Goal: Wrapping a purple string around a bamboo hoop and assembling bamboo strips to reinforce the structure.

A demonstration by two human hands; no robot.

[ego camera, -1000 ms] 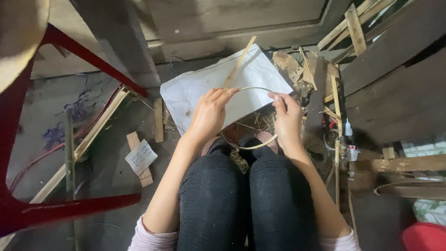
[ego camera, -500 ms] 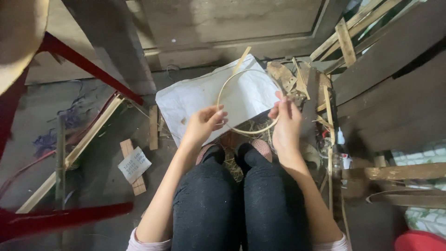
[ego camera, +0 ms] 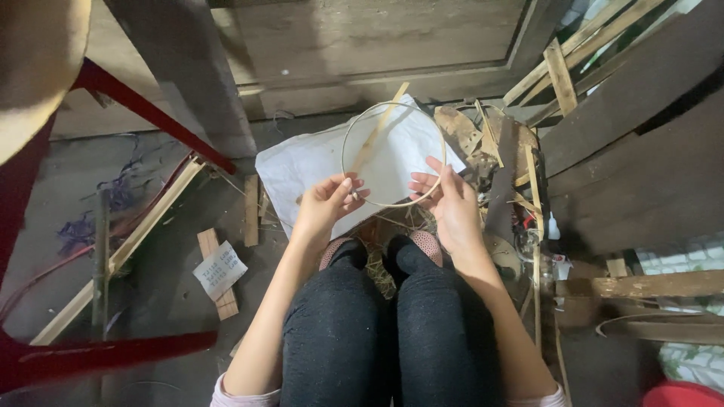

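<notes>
I hold a thin pale strip bent into a round hoop [ego camera: 362, 120] above my knees. My left hand [ego camera: 328, 202] pinches the hoop at its lower left, fingertips closed on the strip. My right hand [ego camera: 446, 197] grips the lower right of the hoop, fingers spread along it. Under the hoop a white sheet [ego camera: 302, 169] lies on the floor with a flat wooden stick [ego camera: 381, 128] across it. My legs in dark trousers and pink shoes [ego camera: 422, 243] are below the hands.
A red metal frame [ego camera: 113, 94] stands at the left. Wood offcuts [ego camera: 251, 211] and a printed paper scrap [ego camera: 219, 270] lie on the grey floor. Slats, bamboo strips and a small white bottle [ego camera: 554, 226] crowd the right. A wooden panel [ego camera: 377, 38] stands ahead.
The strip, held low and loosely curved near my knees, has been raised and closed into a full round hoop. Both hands moved up and forward with it.
</notes>
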